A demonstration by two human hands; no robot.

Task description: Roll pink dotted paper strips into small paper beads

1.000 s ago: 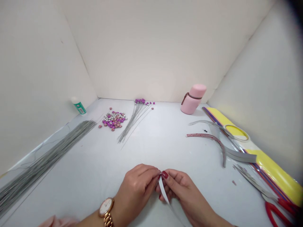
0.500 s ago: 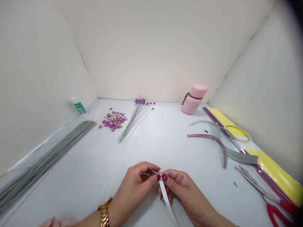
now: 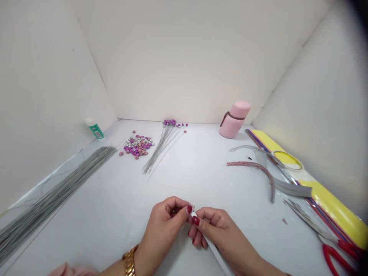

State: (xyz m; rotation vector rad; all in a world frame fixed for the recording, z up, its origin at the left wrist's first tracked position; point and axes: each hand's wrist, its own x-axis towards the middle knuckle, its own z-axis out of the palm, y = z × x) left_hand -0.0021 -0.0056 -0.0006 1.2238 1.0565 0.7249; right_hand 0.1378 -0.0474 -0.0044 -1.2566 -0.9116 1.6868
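Note:
Near the front middle of the table, my left hand [image 3: 169, 220] pinches the folded end of a narrow paper strip [image 3: 217, 256] between thumb and forefinger. A bit of pinkish pattern shows at that folded end. Close against it, my right hand [image 3: 217, 232] grips the strip just below the fold, thumb on top and the other fingers curled beneath. The strip's white tail slants down to the right under my right hand and out of the bottom edge. Part of the fold is hidden by the fingertips.
A pile of small folded stars [image 3: 138, 146] lies left of centre, beside star-tipped wires [image 3: 162, 147]. A thick wire bundle [image 3: 57, 191] and a glue stick [image 3: 96, 129] are at left. A pink bottle [image 3: 235, 119], paper strips [image 3: 255, 165], yellow paper pack [image 3: 330, 203] and red-handled scissors [image 3: 330, 253] are at right.
My left fingertips have shifted slightly up and left with the folded end. My right thumb has slid a little down the strip, and the tail has swung to the right.

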